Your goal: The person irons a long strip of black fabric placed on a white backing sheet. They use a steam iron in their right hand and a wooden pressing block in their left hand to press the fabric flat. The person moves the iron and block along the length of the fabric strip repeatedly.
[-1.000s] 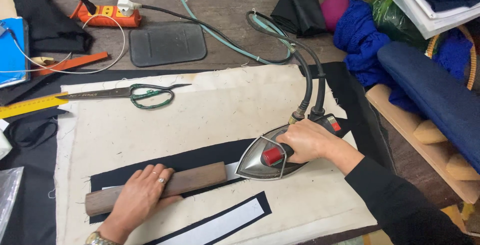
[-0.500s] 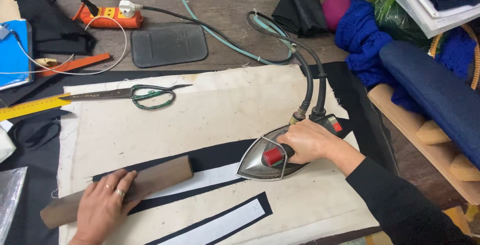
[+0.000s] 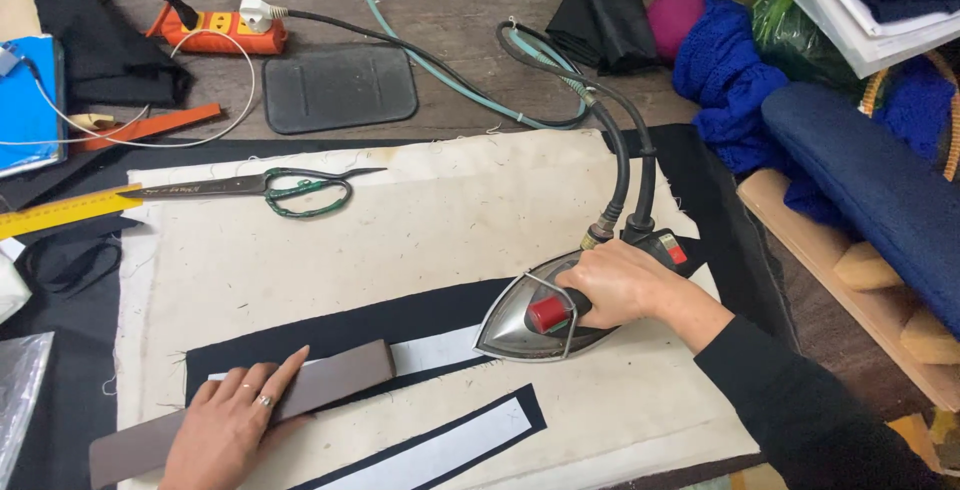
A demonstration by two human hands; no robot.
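the wooden block (image 3: 240, 415) has slid back leftward along the black strip (image 3: 350, 335) under the flat-pressed left hand (image 3: 225, 430) — the right hand (image 3: 620, 285), clenched on the iron (image 3: 535, 320), stays put, freshly pressed seam cooling.

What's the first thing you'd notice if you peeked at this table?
The shiny silver steam iron with a red knob stands out first, gripped by the right hand on the cream pressing cloth, right of centre. At lower left, the left hand presses a long brown wooden block onto a black fabric strip. Green-handled scissors lie farther back.
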